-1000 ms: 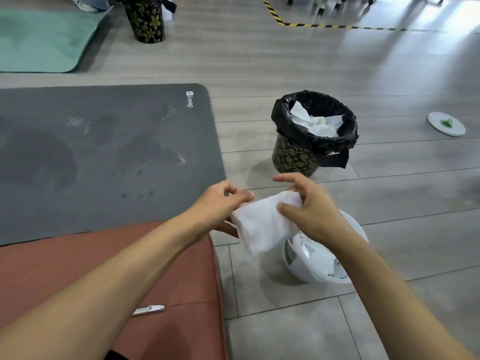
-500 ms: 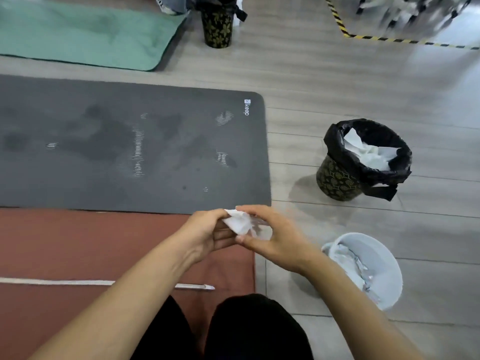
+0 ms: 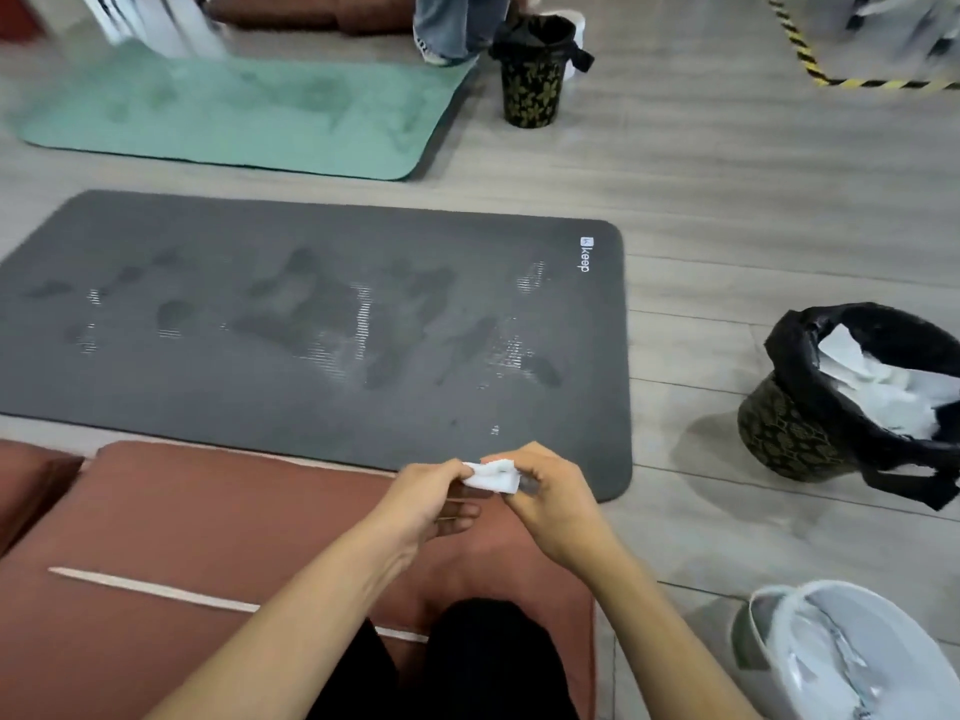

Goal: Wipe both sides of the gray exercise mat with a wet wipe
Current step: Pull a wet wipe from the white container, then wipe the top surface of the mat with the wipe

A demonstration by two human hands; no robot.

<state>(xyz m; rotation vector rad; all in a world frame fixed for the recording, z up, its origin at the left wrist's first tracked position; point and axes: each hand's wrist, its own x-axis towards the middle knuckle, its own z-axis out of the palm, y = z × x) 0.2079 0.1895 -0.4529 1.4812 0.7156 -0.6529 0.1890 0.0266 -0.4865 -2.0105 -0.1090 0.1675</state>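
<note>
The gray exercise mat (image 3: 311,324) lies flat on the floor ahead of me, with darker damp patches and a white logo at its far right corner. A small folded white wet wipe (image 3: 492,477) is pinched between both hands just over the mat's near right edge. My left hand (image 3: 434,504) grips its left side and my right hand (image 3: 553,498) grips its right side. Both hands hover above the brown cushion and the mat's edge.
I sit on a brown cushion (image 3: 208,537). A black-lined bin (image 3: 852,402) with used wipes stands right of the mat. A white wipe tub (image 3: 852,652) lies at bottom right. Farther off are a green mat (image 3: 249,111), another bin (image 3: 535,75) and a person's legs (image 3: 457,23).
The wipe went from an open sheet to a small folded wad between my hands. My view turned left, bringing more of the gray mat into sight.
</note>
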